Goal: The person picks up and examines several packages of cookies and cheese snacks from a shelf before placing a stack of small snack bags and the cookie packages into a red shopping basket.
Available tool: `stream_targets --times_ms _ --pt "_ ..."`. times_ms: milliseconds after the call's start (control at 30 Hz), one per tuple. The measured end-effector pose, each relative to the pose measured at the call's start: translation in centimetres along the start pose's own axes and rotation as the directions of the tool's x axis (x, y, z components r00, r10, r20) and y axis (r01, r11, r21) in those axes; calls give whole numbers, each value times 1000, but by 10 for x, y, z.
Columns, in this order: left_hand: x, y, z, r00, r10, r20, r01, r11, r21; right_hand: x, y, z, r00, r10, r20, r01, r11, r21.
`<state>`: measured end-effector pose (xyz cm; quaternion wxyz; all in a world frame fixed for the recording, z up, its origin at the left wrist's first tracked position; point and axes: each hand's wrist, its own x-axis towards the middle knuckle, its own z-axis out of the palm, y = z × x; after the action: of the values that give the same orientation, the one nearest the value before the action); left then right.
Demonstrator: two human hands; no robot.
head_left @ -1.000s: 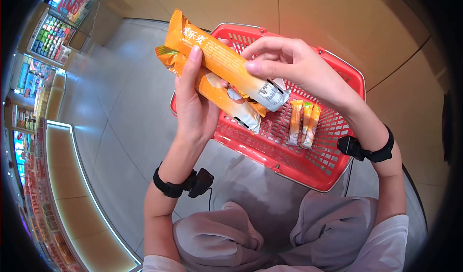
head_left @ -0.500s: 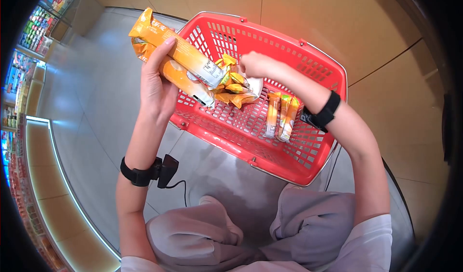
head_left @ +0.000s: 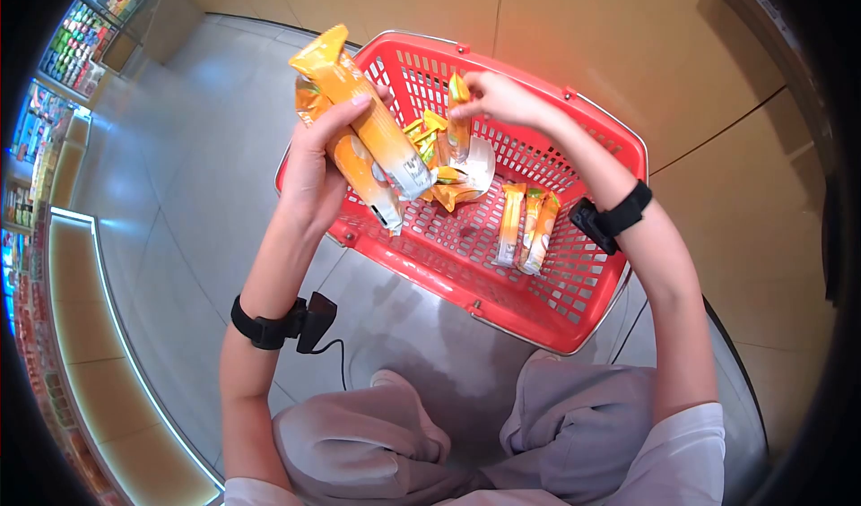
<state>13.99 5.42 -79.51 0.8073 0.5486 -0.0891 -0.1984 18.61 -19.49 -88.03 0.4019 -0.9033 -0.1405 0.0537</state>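
Observation:
My left hand (head_left: 316,170) is closed around long orange snack packets (head_left: 381,125), at least two, tilted over the left end of the red shopping basket (head_left: 417,267). With its fingers pinched, my right hand (head_left: 502,100) grips the upper part of a slim orange snack packet (head_left: 459,129), which hangs nearly upright inside the basket. Just below it lies a heap of orange and yellow packets (head_left: 455,189) with a white part, partly hidden by the packets in my left hand. Several slim packets (head_left: 526,230) lie side by side on the basket floor toward the right.
The basket stands on the grey tiled floor (head_left: 161,138), close to a tan panel wall (head_left: 592,31). Shelves of colourful goods (head_left: 76,49) line the far left, above a lit tan base (head_left: 85,313). A cable (head_left: 342,363) hangs from my left wrist strap (head_left: 267,328).
My right hand has lifted a slim packet up from the heap. My left hand has shifted a little to the right with its packets. The basket's packets at the right stay put.

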Motion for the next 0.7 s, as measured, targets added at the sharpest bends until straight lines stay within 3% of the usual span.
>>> stream_targets --times_ms 33,167,233,267,367,467,567,633,667,700 --pt "1 -1 4 1000 -4 31 4 1000 -6 -7 -26 -19 998 37 53 -40 998 57" --pt "-5 -4 18 982 -80 174 69 995 67 -27 -84 -39 986 30 -164 29 938 347" --pt "-14 -2 29 969 -156 190 132 982 135 -40 -110 -37 978 -16 -208 140 791 595" --pt "-16 -4 35 965 -126 229 101 988 119 -37 -113 -33 957 44 -287 116 849 516" --pt "-19 -3 33 929 -90 359 110 993 -35 -44 -126 -33 941 -41 -335 223 822 524" --pt "-14 0 27 819 92 566 68 965 -255 -60 -144 -43 957 -92 -277 253 732 633" --pt "-10 -5 23 841 111 530 134 906 -402 -65 -147 -44 953 -147 -264 288 706 647" --pt "-10 -9 12 841 64 538 178 905 -385 -65 -149 -36 954 -126 -274 281 702 654" --pt "-9 -12 7 849 48 527 179 910 -373 -70 -153 -35 990 -87 -113 142 652 745" --pt "-7 -13 5 856 35 516 181 915 -362 -72 -155 -36 992 -122 -31 103 641 761"
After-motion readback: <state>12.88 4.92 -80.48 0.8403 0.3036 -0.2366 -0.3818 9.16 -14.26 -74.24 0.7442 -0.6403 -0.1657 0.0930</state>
